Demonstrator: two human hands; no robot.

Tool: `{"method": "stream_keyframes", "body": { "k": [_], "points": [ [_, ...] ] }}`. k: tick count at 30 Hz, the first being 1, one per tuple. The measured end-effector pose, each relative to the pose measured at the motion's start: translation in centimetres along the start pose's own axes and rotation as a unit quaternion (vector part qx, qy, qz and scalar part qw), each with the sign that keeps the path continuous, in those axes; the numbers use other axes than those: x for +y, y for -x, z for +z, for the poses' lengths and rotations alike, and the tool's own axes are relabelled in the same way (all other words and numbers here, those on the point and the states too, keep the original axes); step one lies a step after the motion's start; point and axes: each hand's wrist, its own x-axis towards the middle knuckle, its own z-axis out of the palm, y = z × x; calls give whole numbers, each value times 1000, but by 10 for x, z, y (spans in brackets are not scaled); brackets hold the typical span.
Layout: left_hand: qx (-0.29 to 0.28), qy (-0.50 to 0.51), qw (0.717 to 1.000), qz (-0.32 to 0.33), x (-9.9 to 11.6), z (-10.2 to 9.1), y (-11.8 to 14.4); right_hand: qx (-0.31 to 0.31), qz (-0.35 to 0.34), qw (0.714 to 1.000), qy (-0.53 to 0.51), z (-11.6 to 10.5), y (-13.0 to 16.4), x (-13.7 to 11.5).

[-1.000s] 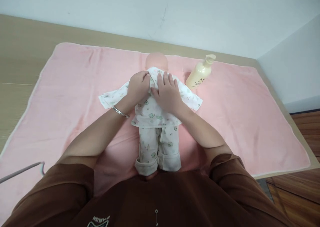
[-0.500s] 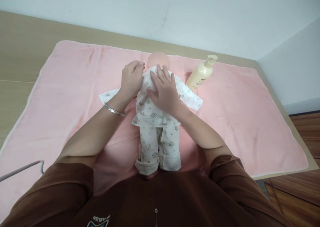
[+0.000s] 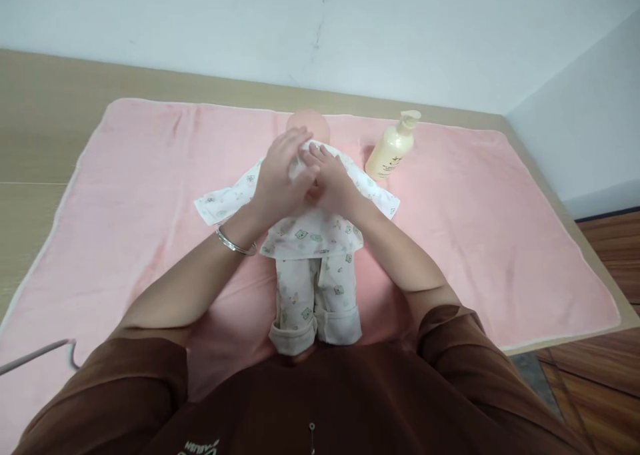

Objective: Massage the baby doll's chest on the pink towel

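A baby doll lies on a pink blanket, its bare head towards the wall. It wears a white printed shirt with the sleeves spread out and matching trousers with turned-up cuffs. My left hand, a silver bangle on its wrist, is over the left upper part of the shirt, fingers stretched out and slightly blurred. Close beside it, my right hand rests at the upper shirt with its fingers extended. Both thumbs come close together over the middle of the doll. The hands hide much of the upper body.
A cream pump bottle stands on the blanket to the right of the doll. The wooden table runs back to a pale wall. At the lower left, a thin grey cable crosses the blanket.
My left hand has moved right from the doll's shoulder and its curled fingers have opened out. My right hand has shifted slightly. The left sleeve shows more fully. The view has moved a little.
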Motion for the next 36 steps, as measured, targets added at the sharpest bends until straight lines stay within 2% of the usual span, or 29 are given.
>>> {"method": "stream_keyframes", "body": {
  "k": [4,9,15,19,21,23,25,28,30,32,34,36],
  "points": [
    [-75,11,994,81,29,6,4,-7,-48,999,-14,-31,21,-3],
    [-81,55,988,117,52,15,-16,66,-71,993,-64,-65,46,11],
    [-104,70,987,95,80,45,-49,55,26,998,2,-84,46,45],
    [-92,120,983,106,90,66,-67,85,44,995,-5,-92,44,57],
    [-80,169,980,66,90,76,-81,101,68,992,-23,-98,47,63],
    [-57,239,969,-7,86,88,-98,138,85,985,-62,-104,49,72],
    [-40,331,938,-95,80,98,-116,200,80,972,-98,-107,49,86],
    [-45,473,850,-227,76,108,-135,258,83,957,-105,-103,39,109],
    [-54,547,781,-295,77,111,-141,251,95,959,-97,-96,29,119],
    [-51,596,726,-340,81,110,-144,231,97,965,-83,-88,20,121],
    [-39,624,692,-360,84,108,-145,220,94,968,-67,-84,14,119],
    [-28,640,673,-369,87,106,-145,219,99,969,-54,-82,12,116]
  ]
}}
